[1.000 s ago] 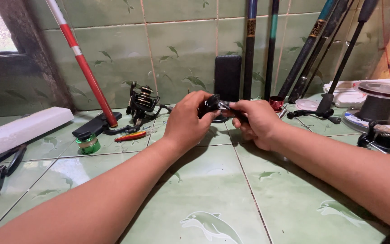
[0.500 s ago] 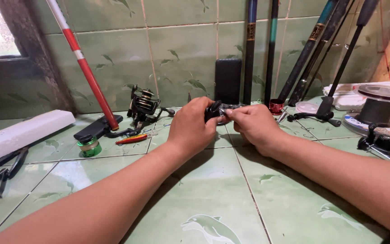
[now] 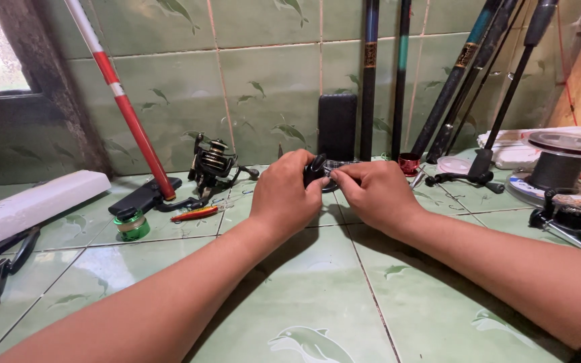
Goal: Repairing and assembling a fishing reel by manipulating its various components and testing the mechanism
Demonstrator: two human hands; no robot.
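Both hands meet over the green tiled counter (image 3: 317, 302) — left hand (image 3: 284, 195) fingers closed around a small black reel part (image 3: 315, 171), right hand (image 3: 371, 195) pinching its other end. A spinning reel (image 3: 213, 161) sits well left of the fingers.

A spinning reel (image 3: 213, 161) stands beside a red-and-white rod (image 3: 126, 111).
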